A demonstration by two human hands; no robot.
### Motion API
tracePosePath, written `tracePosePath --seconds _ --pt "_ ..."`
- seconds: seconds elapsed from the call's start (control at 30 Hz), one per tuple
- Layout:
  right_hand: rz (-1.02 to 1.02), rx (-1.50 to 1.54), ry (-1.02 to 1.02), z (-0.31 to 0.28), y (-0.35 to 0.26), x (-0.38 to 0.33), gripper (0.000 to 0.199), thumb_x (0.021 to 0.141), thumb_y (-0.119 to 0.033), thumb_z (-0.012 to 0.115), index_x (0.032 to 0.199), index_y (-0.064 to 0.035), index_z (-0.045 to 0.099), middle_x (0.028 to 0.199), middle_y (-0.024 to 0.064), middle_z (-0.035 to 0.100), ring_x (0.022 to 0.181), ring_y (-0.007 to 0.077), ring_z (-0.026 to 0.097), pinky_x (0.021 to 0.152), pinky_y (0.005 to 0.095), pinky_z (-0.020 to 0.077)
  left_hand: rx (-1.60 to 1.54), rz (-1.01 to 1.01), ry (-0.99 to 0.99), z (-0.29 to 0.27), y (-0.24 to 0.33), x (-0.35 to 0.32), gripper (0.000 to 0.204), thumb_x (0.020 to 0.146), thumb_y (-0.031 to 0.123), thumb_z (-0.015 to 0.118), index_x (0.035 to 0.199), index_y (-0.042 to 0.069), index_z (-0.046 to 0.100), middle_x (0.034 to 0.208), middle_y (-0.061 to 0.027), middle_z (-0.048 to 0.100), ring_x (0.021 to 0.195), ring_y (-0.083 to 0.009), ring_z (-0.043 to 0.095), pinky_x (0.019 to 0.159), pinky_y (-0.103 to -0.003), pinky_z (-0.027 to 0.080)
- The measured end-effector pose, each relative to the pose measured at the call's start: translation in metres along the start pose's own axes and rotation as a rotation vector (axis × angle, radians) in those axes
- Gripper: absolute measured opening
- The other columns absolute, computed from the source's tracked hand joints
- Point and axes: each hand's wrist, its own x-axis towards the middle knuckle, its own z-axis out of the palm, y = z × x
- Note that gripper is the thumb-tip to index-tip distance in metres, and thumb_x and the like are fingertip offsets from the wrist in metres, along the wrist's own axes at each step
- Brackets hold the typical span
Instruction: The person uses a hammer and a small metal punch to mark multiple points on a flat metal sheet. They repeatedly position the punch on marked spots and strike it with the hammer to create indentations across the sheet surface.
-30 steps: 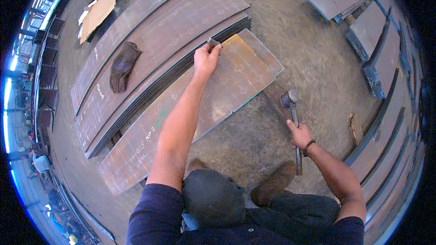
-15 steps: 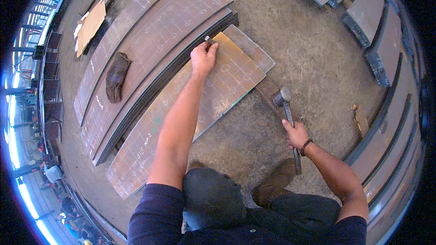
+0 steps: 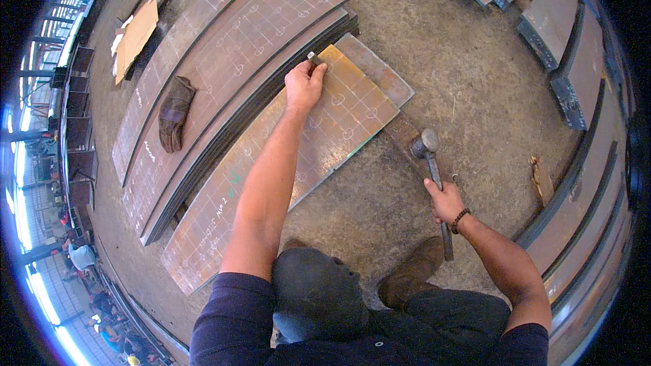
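My left hand (image 3: 304, 86) is closed around a short metal punch (image 3: 314, 59), its bright end showing above the fingers. It is over the far left edge of a long steel plate (image 3: 325, 122), marked with chalk lines and small circles. Whether the punch's lower end touches the plate is hidden by my fingers. My right hand (image 3: 445, 202) grips a hammer (image 3: 429, 150) by its metal handle, the blunt head pointing away from me, off to the right of the plate. A dark beaded bracelet circles my right wrist.
Another plate (image 3: 376, 71) sticks out beneath the marked one. To the left, stacked marked plates (image 3: 258, 27) carry a brown work glove (image 3: 177, 114). Cardboard (image 3: 137, 35) lies at far left. More steel plates (image 3: 576, 210) lie along the right, beside a wood scrap (image 3: 541, 179).
My right hand and the hammer have shifted very slightly to the right. The punch leans a little differently in my left hand, which otherwise stays in place.
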Motion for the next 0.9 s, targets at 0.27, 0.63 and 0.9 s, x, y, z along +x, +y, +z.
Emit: tracePosePath --seconds 0.27,0.63,0.9 --pt "-0.002 -0.025 0.018 0.0 -0.002 -0.001 0.05 0.092 -0.048 0.059 0.067 -0.0048 0.049 0.05 0.0034 0.048 0.037 0.0182 0.051 0.035 0.0359 0.0417 0.053 0.048 0.008 0.0 -0.002 0.001 0.035 0.085 0.034 0.066 0.1 0.003 0.071 0.085 -0.0172 0.071 0.08 -0.0288 0.069 0.075 -0.038 0.051" --pt "-0.218 -0.195 0.177 0.004 0.011 0.005 0.055 0.093 -0.049 0.055 0.071 0.0021 0.054 0.057 0.0104 0.05 0.057 0.0245 0.054 0.056 0.0415 0.0423 0.018 0.148 0.091 0.006 0.002 -0.002 0.026 0.084 0.025 0.068 0.085 -0.001 0.066 0.082 -0.0212 0.065 0.078 -0.038 0.064 0.07 -0.044 0.05" --pt "-0.55 -0.249 0.248 0.015 -0.096 -0.023 0.05 0.098 -0.044 0.048 0.086 0.0034 0.056 0.063 0.0106 0.052 0.06 0.0201 0.049 0.058 0.0392 0.0411 0.067 0.376 0.151 0.01 -0.002 -0.007 0.021 0.086 0.019 0.065 0.091 -0.001 0.064 0.085 -0.0207 0.062 0.08 -0.0396 0.061 0.071 -0.045 0.049"
